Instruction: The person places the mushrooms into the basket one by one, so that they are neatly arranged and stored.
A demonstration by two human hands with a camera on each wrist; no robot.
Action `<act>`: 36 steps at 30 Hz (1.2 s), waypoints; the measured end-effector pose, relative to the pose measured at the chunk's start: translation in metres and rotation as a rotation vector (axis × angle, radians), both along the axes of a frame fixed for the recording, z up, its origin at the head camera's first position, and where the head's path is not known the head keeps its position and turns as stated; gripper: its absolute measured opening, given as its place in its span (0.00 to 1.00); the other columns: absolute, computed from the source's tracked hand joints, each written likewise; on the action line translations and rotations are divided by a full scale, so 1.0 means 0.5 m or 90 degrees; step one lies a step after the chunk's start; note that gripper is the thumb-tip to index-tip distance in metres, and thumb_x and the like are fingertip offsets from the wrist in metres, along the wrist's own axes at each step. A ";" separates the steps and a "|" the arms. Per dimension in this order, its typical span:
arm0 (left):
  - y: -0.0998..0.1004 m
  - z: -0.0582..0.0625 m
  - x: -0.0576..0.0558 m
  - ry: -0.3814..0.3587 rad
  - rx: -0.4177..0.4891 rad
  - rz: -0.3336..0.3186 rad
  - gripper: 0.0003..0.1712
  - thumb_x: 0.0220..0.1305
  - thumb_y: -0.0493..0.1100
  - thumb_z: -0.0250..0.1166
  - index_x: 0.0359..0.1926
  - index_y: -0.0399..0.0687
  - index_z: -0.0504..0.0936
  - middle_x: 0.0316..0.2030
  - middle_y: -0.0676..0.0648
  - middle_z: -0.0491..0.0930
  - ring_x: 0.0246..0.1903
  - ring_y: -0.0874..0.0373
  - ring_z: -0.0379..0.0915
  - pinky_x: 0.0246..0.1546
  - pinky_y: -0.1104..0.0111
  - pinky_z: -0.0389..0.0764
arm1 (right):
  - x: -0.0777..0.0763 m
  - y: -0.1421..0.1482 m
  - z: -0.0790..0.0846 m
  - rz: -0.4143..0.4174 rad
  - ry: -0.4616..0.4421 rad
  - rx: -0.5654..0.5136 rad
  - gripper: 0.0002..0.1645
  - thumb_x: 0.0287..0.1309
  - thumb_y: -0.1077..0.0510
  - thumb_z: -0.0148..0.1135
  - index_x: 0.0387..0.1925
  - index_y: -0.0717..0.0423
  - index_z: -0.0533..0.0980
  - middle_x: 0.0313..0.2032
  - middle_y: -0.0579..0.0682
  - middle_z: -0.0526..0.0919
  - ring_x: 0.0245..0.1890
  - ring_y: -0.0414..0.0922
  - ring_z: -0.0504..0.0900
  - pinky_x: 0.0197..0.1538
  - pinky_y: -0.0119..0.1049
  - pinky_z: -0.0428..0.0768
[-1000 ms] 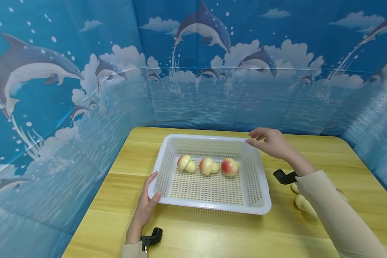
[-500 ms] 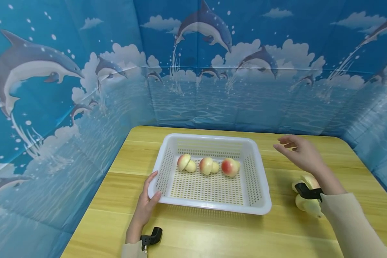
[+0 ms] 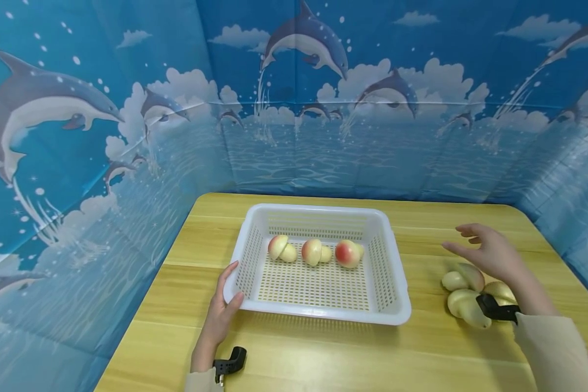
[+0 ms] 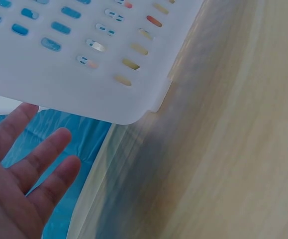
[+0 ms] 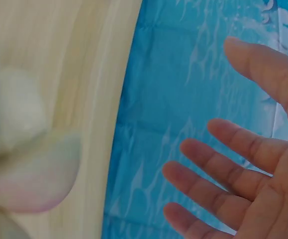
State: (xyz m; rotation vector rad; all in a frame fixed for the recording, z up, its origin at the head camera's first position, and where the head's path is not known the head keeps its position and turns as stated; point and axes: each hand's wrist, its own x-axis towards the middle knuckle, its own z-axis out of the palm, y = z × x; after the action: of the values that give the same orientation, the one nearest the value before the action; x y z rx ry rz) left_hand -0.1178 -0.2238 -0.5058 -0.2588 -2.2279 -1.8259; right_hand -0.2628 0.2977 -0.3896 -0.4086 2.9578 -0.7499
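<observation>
A white plastic basket point(image 3: 318, 312) with slotted walls sits at mid-table. Inside it, three cream mushrooms with red-blushed caps, a left one point(image 3: 282, 249), a middle one point(image 3: 316, 252) and a right one point(image 3: 349, 253), lie in a row. My left hand point(image 3: 220, 316) holds the basket's near left corner, thumb over the rim; in the left wrist view its other fingers point(image 4: 49, 154) stretch out below the rim. My right hand point(image 3: 490, 253) hovers with parted fingers over more mushrooms point(image 3: 469, 308) at the right, holding nothing. My right forearm partly covers that group.
The yellow wood-grain table point(image 3: 323, 359) has rounded far corners. Blue dolphin-print sheeting point(image 3: 294, 152) rises behind it and along its sides. Each wrist wears a black mount, one on the left point(image 3: 231, 360) and one on the right point(image 3: 495, 308).
My right hand has moved from above the basket's far right corner rightward and nearer, over the mushroom group. The left hand and the basket have stayed in place.
</observation>
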 end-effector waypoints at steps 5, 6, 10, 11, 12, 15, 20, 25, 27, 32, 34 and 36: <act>-0.002 -0.001 -0.001 -0.003 -0.001 0.002 0.35 0.66 0.37 0.50 0.72 0.56 0.52 0.68 0.39 0.57 0.60 0.39 0.62 0.52 0.58 0.69 | 0.007 0.026 -0.013 -0.008 -0.053 0.031 0.52 0.59 0.34 0.56 0.62 0.76 0.59 0.58 0.78 0.63 0.51 0.72 0.67 0.42 0.60 0.72; -0.002 -0.002 -0.001 -0.003 -0.001 0.002 0.35 0.66 0.37 0.50 0.72 0.56 0.52 0.68 0.39 0.57 0.60 0.39 0.62 0.52 0.59 0.69 | 0.008 0.030 -0.015 -0.010 -0.062 0.033 0.53 0.58 0.34 0.56 0.63 0.76 0.59 0.58 0.78 0.62 0.51 0.72 0.67 0.41 0.59 0.72; -0.002 -0.003 -0.001 -0.001 0.005 -0.003 0.35 0.66 0.37 0.50 0.72 0.55 0.52 0.68 0.39 0.57 0.60 0.39 0.62 0.52 0.61 0.69 | 0.012 0.042 -0.025 -0.014 -0.083 0.028 0.54 0.58 0.33 0.57 0.63 0.76 0.58 0.58 0.78 0.62 0.51 0.72 0.67 0.41 0.59 0.72; -0.002 -0.004 0.000 -0.001 0.007 -0.005 0.35 0.66 0.37 0.50 0.72 0.55 0.52 0.68 0.39 0.56 0.60 0.39 0.62 0.52 0.61 0.69 | 0.013 0.045 -0.028 -0.014 -0.086 0.029 0.54 0.57 0.33 0.57 0.63 0.76 0.58 0.58 0.78 0.62 0.51 0.72 0.67 0.41 0.59 0.72; -0.002 -0.004 0.000 0.000 0.007 -0.005 0.35 0.66 0.37 0.50 0.72 0.55 0.52 0.68 0.39 0.56 0.60 0.39 0.61 0.52 0.62 0.69 | 0.014 0.047 -0.031 -0.014 -0.088 0.029 0.54 0.57 0.32 0.57 0.63 0.75 0.58 0.58 0.78 0.62 0.51 0.71 0.68 0.41 0.58 0.73; -0.002 -0.006 0.000 -0.001 0.006 -0.006 0.35 0.66 0.37 0.50 0.72 0.55 0.52 0.69 0.39 0.56 0.61 0.39 0.61 0.52 0.61 0.69 | 0.016 0.054 -0.039 -0.010 -0.096 0.030 0.54 0.56 0.32 0.57 0.63 0.75 0.58 0.58 0.78 0.62 0.52 0.72 0.67 0.41 0.58 0.73; -0.002 -0.007 -0.001 -0.004 0.002 -0.004 0.35 0.66 0.37 0.49 0.72 0.57 0.52 0.69 0.40 0.55 0.61 0.39 0.61 0.53 0.59 0.69 | 0.016 0.067 -0.051 -0.003 -0.116 0.034 0.54 0.56 0.33 0.59 0.63 0.74 0.58 0.57 0.77 0.62 0.52 0.72 0.67 0.41 0.58 0.73; -0.002 -0.005 -0.002 -0.004 0.003 -0.007 0.35 0.66 0.36 0.49 0.73 0.56 0.52 0.69 0.39 0.55 0.61 0.39 0.61 0.53 0.60 0.69 | 0.016 0.077 -0.061 0.013 -0.119 0.041 0.52 0.55 0.36 0.62 0.62 0.75 0.60 0.56 0.78 0.64 0.50 0.72 0.69 0.40 0.57 0.74; -0.001 -0.004 -0.003 -0.003 0.005 -0.010 0.36 0.66 0.36 0.49 0.73 0.56 0.51 0.69 0.39 0.55 0.61 0.39 0.61 0.53 0.61 0.69 | 0.016 0.079 -0.064 0.018 -0.121 0.044 0.51 0.55 0.36 0.62 0.61 0.75 0.61 0.55 0.78 0.65 0.50 0.71 0.70 0.40 0.56 0.74; -0.001 -0.001 -0.002 0.002 0.006 -0.009 0.36 0.66 0.36 0.49 0.73 0.56 0.51 0.69 0.39 0.56 0.61 0.39 0.61 0.52 0.60 0.70 | 0.014 0.080 -0.072 0.028 -0.130 0.042 0.51 0.54 0.36 0.63 0.60 0.75 0.62 0.55 0.77 0.65 0.49 0.70 0.72 0.40 0.54 0.75; -0.001 -0.001 -0.002 0.004 0.007 -0.008 0.36 0.66 0.36 0.50 0.73 0.55 0.51 0.69 0.39 0.56 0.60 0.39 0.61 0.52 0.60 0.70 | 0.012 0.080 -0.076 0.033 -0.132 0.040 0.51 0.53 0.36 0.63 0.60 0.75 0.62 0.55 0.77 0.66 0.48 0.69 0.72 0.40 0.54 0.75; 0.000 -0.002 -0.002 0.004 0.008 -0.008 0.36 0.66 0.36 0.49 0.73 0.55 0.51 0.69 0.39 0.56 0.61 0.39 0.61 0.52 0.60 0.70 | 0.010 0.081 -0.079 0.036 -0.133 0.042 0.52 0.52 0.36 0.64 0.60 0.76 0.63 0.53 0.77 0.67 0.47 0.68 0.73 0.40 0.54 0.76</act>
State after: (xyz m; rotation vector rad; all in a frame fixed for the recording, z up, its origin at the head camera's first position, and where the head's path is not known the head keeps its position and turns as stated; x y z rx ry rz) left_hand -0.1188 -0.2240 -0.5066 -0.2777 -2.2151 -1.8419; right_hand -0.2580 0.3383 -0.4292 -0.3827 2.7554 -0.6441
